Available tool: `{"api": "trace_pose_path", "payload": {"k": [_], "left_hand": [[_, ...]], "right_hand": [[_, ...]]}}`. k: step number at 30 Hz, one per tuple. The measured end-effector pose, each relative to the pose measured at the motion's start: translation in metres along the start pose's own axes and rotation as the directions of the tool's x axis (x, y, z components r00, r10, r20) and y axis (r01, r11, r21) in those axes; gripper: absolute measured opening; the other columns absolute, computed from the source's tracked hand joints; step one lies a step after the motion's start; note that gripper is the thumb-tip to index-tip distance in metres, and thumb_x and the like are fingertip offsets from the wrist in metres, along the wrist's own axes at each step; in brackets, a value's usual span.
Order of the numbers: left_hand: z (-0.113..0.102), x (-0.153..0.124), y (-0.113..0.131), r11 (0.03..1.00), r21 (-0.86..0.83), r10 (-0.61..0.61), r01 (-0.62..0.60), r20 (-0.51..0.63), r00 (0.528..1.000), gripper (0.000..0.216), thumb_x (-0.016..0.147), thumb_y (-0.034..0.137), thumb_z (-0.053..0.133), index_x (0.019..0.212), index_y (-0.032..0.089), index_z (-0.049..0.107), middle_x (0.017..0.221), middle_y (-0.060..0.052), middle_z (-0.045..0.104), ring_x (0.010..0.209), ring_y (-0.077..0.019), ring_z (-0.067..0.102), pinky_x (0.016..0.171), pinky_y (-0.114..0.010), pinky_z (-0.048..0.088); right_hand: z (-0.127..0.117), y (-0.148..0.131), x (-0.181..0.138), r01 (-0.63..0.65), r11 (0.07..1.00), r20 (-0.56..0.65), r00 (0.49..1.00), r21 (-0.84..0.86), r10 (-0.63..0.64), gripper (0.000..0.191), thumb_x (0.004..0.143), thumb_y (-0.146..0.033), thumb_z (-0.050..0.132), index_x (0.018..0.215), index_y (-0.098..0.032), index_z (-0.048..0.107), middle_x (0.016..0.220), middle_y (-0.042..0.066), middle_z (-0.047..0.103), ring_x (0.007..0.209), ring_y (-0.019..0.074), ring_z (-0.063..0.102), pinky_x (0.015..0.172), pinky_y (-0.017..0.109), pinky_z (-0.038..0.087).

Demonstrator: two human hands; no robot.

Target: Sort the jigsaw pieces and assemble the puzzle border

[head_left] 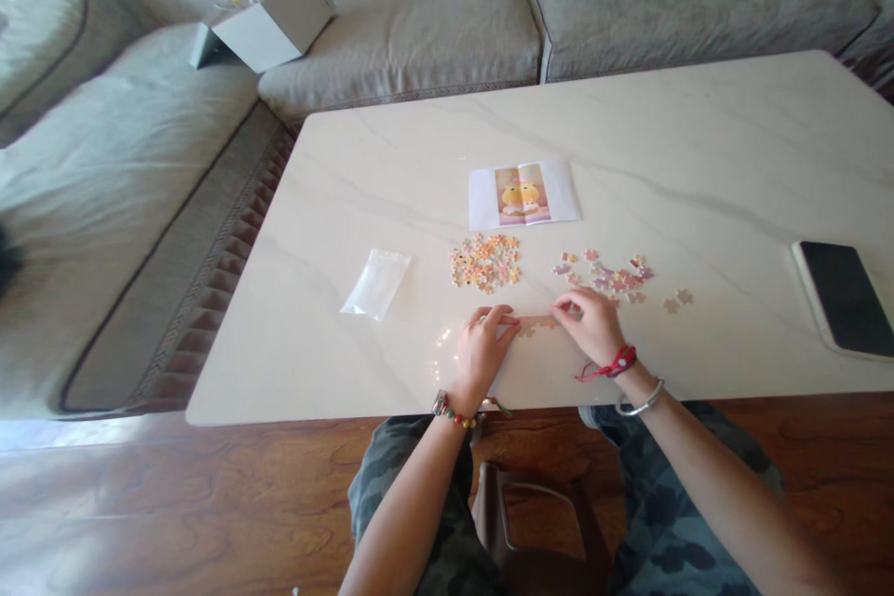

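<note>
A short pinkish strip of joined jigsaw pieces (536,325) lies on the table between my hands, near the front edge. My left hand (483,346) is closed, its fingertips on the strip's left end. At the right end, my right hand (592,324) pinches with thumb and forefinger; the exact piece under them is partly hidden. Just beyond my left hand is a heap of orange and yellow jigsaw pieces (485,262). Pink and purple loose pieces (618,277) are spread beyond my right hand. A paper sheet with a yellow cartoon picture (523,195) lies farther back.
A clear plastic bag (377,284) lies left on the white marbled table (391,168). A dark-screened phone (848,298) rests at the right. Behind stands a grey sofa (433,37) with a white box (276,19) on it. A brown stool (537,531) is below me.
</note>
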State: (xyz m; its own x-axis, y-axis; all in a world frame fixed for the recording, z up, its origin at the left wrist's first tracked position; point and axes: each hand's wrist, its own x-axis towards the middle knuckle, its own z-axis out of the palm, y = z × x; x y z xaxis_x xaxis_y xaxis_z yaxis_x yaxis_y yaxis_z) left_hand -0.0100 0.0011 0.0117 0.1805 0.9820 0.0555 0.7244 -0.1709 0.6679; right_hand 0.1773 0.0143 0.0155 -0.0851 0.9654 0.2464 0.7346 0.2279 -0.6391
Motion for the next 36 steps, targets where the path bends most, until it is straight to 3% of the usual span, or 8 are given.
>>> {"api": "trace_pose_path", "payload": {"k": [2,4,7,10,13,17,27,36], "left_hand": [[-0.001,0.001,-0.002,0.999,-0.023,0.035,-0.035,-0.036,0.999,0.021,0.078,0.025,0.058,0.099,0.024,0.054,0.085,0.001,0.067,0.094,-0.0154,0.056,0.083,-0.028,0.044],[-0.003,0.002,-0.004,0.998,-0.030,0.054,-0.057,-0.102,0.993,0.023,0.079,0.025,0.057,0.102,0.023,0.053,0.085,0.001,0.067,0.092,-0.0153,0.056,0.083,-0.029,0.045],[-0.003,0.009,-0.004,0.996,-0.044,0.065,-0.075,-0.196,0.979,0.025,0.079,0.026,0.055,0.104,0.022,0.052,0.083,0.000,0.066,0.090,-0.0154,0.057,0.082,-0.030,0.044],[-0.002,0.020,-0.004,0.996,-0.061,0.046,-0.064,-0.266,0.963,0.025,0.080,0.027,0.053,0.104,0.021,0.053,0.081,0.000,0.065,0.084,-0.0143,0.059,0.079,-0.028,0.045],[0.001,0.033,-0.005,0.996,-0.094,-0.018,-0.011,-0.297,0.955,0.023,0.080,0.028,0.052,0.101,0.021,0.055,0.079,0.000,0.064,0.076,-0.0119,0.060,0.070,-0.024,0.046],[0.005,0.045,-0.006,0.990,-0.136,-0.071,0.032,-0.289,0.955,0.022,0.079,0.029,0.051,0.098,0.019,0.057,0.077,0.001,0.064,0.069,-0.0098,0.059,0.061,-0.020,0.043],[-0.003,0.039,-0.004,0.990,-0.123,-0.094,0.061,-0.282,0.955,0.021,0.079,0.029,0.052,0.096,0.019,0.059,0.077,0.000,0.065,0.069,-0.0095,0.059,0.056,-0.018,0.040],[-0.018,0.034,0.002,0.992,-0.125,-0.069,0.036,-0.269,0.961,0.022,0.080,0.031,0.051,0.096,0.019,0.059,0.078,-0.001,0.066,0.063,-0.0086,0.058,0.052,-0.018,0.039]], "right_hand": [[-0.020,0.025,0.005,-0.086,0.996,-0.175,0.980,0.033,0.090,0.015,0.074,-0.031,0.056,0.065,-0.019,0.058,0.066,0.001,0.061,0.060,0.0134,0.051,0.061,0.026,0.040],[-0.041,0.053,0.007,-0.217,0.975,-0.339,0.914,0.052,0.221,0.019,0.071,-0.037,0.058,0.067,-0.018,0.059,0.066,0.002,0.062,0.059,0.0141,0.053,0.059,0.026,0.042],[-0.069,0.088,0.006,-0.356,0.933,-0.446,0.827,0.057,0.343,0.024,0.069,-0.042,0.058,0.068,-0.017,0.060,0.063,0.003,0.062,0.056,0.0148,0.053,0.056,0.027,0.043],[-0.084,0.103,0.003,-0.329,0.944,-0.363,0.883,-0.027,0.297,0.023,0.070,-0.041,0.057,0.068,-0.018,0.062,0.064,0.003,0.062,0.056,0.0151,0.054,0.057,0.028,0.044],[-0.090,0.103,0.003,-0.203,0.972,-0.181,0.967,-0.115,0.180,0.021,0.073,-0.037,0.054,0.070,-0.019,0.064,0.067,0.003,0.063,0.057,0.0145,0.053,0.058,0.028,0.044],[-0.093,0.100,0.007,-0.100,0.987,-0.008,0.995,-0.128,0.100,0.019,0.075,-0.034,0.054,0.074,-0.019,0.065,0.070,0.003,0.063,0.055,0.0130,0.051,0.057,0.028,0.043],[-0.096,0.104,-0.004,-0.059,0.989,0.084,0.994,-0.137,0.071,0.016,0.075,-0.032,0.054,0.074,-0.021,0.065,0.071,0.002,0.062,0.056,0.0124,0.051,0.057,0.026,0.043],[-0.087,0.104,-0.014,-0.028,0.992,0.018,0.999,-0.125,0.031,0.015,0.075,-0.032,0.054,0.078,-0.021,0.064,0.076,0.004,0.063,0.062,0.0150,0.056,0.060,0.029,0.045]]}}
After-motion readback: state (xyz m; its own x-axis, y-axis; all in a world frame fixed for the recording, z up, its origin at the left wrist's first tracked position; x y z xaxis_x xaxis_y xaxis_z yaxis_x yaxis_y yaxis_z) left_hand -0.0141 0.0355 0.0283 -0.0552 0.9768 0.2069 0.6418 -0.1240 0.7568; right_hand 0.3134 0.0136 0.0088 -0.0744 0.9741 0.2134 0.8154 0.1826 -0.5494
